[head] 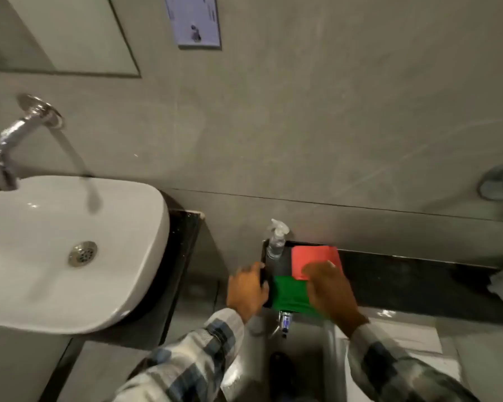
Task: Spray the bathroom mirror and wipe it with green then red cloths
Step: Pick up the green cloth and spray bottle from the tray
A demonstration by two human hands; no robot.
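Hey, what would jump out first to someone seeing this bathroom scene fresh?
The bright red cloth and green cloth lie side by side on a dark ledge, with both hands on them and a spray bottle standing behind. At left, a white sink sits under a chrome tap.

Dark ledge (404, 274) bearing spray bottle (276, 242), red cloth (314, 258), green cloth (289, 294).

mirror (55, 33): cut off by the top and left edges
green cloth (291, 294): right part hidden under the right hand (330, 291)
red cloth (314, 261): near corner covered by the fingers
sign (193, 20): print too blurred to read
right-edge fitting (501, 184): cut off, blurred
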